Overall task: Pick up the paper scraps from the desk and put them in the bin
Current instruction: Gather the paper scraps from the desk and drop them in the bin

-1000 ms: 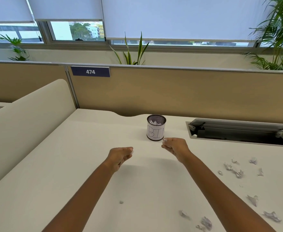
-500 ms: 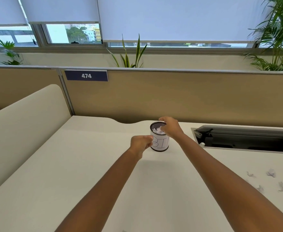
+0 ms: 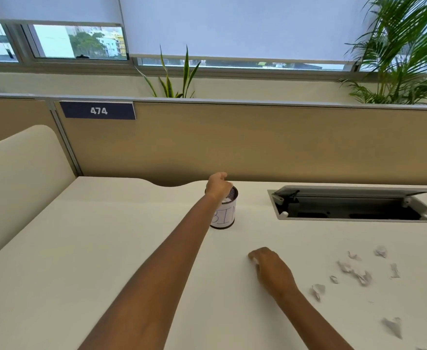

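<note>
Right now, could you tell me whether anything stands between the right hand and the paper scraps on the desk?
Nothing visible does: only bare white desk lies between the right hand and the nearest crumpled white paper scraps. The left hand hangs over the opening of the black mesh bin.

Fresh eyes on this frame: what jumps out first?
The left hand reaches out over the small mesh bin in the middle of the desk; the bin is already part filled. The right hand sits low on the desk nearer the camera, with loose scraps scattered to its right. An open cable hatch lies right of the bin.
</note>
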Tool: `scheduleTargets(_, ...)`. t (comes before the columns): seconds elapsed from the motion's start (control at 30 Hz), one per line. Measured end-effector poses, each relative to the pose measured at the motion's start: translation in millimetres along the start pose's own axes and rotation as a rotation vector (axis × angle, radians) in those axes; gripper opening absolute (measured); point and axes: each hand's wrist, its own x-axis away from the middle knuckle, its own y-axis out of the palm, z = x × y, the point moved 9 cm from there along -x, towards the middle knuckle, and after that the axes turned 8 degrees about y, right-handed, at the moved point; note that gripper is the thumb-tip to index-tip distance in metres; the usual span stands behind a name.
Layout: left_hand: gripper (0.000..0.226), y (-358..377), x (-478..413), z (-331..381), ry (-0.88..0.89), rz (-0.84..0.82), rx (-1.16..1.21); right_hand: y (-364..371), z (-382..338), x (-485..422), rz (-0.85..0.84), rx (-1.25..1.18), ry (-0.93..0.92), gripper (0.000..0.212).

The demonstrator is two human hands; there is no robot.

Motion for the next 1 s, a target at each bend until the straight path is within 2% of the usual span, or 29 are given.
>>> scheduleTargets(0.13, 0.043, -11, 18, 4, 0.109, 0.052, -0.053, 1, 2, 14, 0.038, 0.066, -0.03, 0.035)
scheduleTargets(0.27, 0.039, -23, 62, -10, 0.173, 0.07, -0.207, -2, 5, 25, 0.047, 0.091, -0.016, 0.032)
scheduleTargets(0.37, 0.033, -23, 104, -45, 0.156, 0.002, -0.346, -3, 4, 40, 0.087, 0.133, 0.017, 0.033)
scheduleTargets(0.53, 0.046, -22, 173, -106, 0.074, -0.119, -0.662, -1, 0, 58, 0.12, 0.178, 0.016, 0.036)
scheduleTargets(0.73, 0.047, -40, 240, -123, 0.073, -0.069, -0.758, -7, 13, 77, 0.086, 0.19, -0.018, 0.035)
scheduleTargets(0.87, 0.052, -61, 278, -127, 0.017, -0.012, -1.035, -14, 35, 93, 0.024, 0.094, -0.02, 0.037)
scheduleTargets(0.93, 0.049, -65, 293, -123, -0.025, 0.006, -1.114, -20, 45, 104, 0.028, 0.024, -0.037, 0.037)
scheduleTargets(1.0, 0.04, -63, 302, -120, -0.051, 0.041, -1.079, -26, 54, 116, 0.046, -0.034, -0.058, 0.035)
